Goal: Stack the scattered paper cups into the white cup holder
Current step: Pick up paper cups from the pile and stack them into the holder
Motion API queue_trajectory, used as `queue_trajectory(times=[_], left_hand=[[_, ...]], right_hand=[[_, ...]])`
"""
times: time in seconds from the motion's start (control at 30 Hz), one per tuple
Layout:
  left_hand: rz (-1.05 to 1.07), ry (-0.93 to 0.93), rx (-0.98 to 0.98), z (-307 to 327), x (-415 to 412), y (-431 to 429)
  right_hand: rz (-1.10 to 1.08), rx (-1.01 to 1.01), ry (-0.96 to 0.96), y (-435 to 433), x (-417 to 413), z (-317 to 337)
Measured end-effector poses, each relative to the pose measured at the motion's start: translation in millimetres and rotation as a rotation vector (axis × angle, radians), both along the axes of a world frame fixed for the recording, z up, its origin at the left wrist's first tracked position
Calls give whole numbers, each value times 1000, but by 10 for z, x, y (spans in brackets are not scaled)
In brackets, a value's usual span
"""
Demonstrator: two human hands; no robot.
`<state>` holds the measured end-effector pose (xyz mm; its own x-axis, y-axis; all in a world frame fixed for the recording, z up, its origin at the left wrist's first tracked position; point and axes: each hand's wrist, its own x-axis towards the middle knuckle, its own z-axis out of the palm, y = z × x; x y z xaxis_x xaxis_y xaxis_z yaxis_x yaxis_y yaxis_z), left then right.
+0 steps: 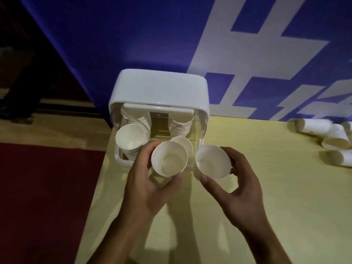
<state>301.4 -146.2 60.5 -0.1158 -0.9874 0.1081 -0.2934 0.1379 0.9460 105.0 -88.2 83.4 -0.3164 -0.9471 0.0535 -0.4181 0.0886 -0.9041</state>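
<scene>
Left hand (150,187) fingers (147,151) round one paper cup (169,159), right hand (240,189) gripping another cup (212,162), far cups (335,141) blurred (cropped).

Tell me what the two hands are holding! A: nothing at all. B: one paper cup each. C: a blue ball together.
B: the left hand grips a paper cup and the right hand grips a second paper cup.
</scene>
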Motion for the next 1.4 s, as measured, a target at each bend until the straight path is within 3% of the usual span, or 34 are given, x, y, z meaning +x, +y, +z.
queue_trajectory(times=[0.27,0.8,1.07,1.2,1.4], left_hand=[[41,-21,4,-139,-164,-396],[-67,-297,142,-644,-294,-541],[-101,-175,221,-632,-188,-516],[16,0,118,-351,-159,-377],[-15,109,74,-76,-255,-474]], right_hand=[[-14,-4,-12,-208,-18,-89],[-45,7,-73,-288,-245,-167],[-33,-32,-56,-342,-206,-118],[-12,-81,-28,-406,-132,-20],[86,-120,9,-634,120,-101]])
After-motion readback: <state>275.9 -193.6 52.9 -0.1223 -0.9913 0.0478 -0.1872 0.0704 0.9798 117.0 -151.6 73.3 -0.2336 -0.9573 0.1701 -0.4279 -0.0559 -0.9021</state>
